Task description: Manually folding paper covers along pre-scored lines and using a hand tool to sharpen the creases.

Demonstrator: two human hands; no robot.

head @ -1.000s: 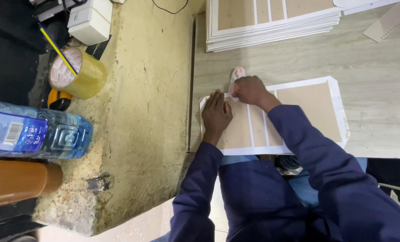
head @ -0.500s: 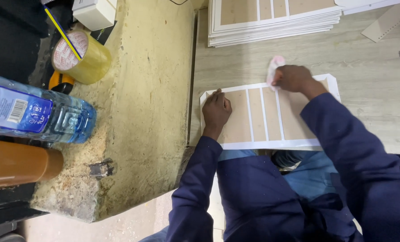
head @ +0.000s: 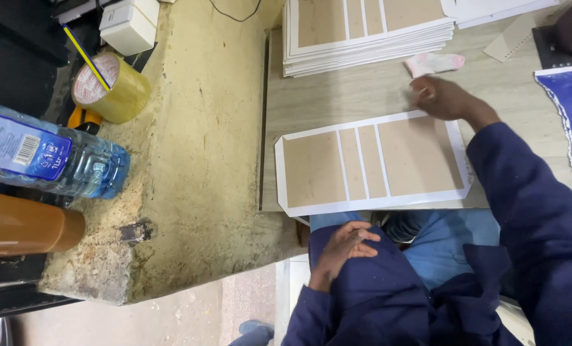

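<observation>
Nearest, at the lower middle of the frame, the left hand (head: 347, 247) lies in the lap on dark blue cloth, fingers loosely curled and holding nothing. Just above it, in the centre, a flat sheet (head: 372, 163) of white paper with four brown card panels glued in a row rests on the pale wood-grain table (head: 337, 96), its lower edge running along the table's near edge and perhaps a little past it. No hand touches it.

Judging by its look, the sheet is light and stiff where the card panels sit but limp along the white border and in the narrow white gaps between panels, so it would likely bend there if lifted by one corner. Two opposite edges, or a palm flat on the big right panel, seem the safer places to take hold; the smooth tabletop would let it slide easily.

Farther up and to the right, the right hand (head: 443, 96) reaches past the sheet's upper right corner toward a small pinkish-white cloth (head: 434, 63) lying on the table. Blur hides its fingers, so I cannot tell how far open it is or whether it grips anything.

At the top centre stands a neat stack of like sheets (head: 363, 35), well apart from the single one. To the left runs a rough, chipped stone ledge (head: 196, 147) bearing a roll of clear tape (head: 109, 86), a water bottle (head: 49, 157) on its side and a brown cylinder (head: 23, 227). Blue scalloped-edged material (head: 571, 122) lies at the right edge.
</observation>
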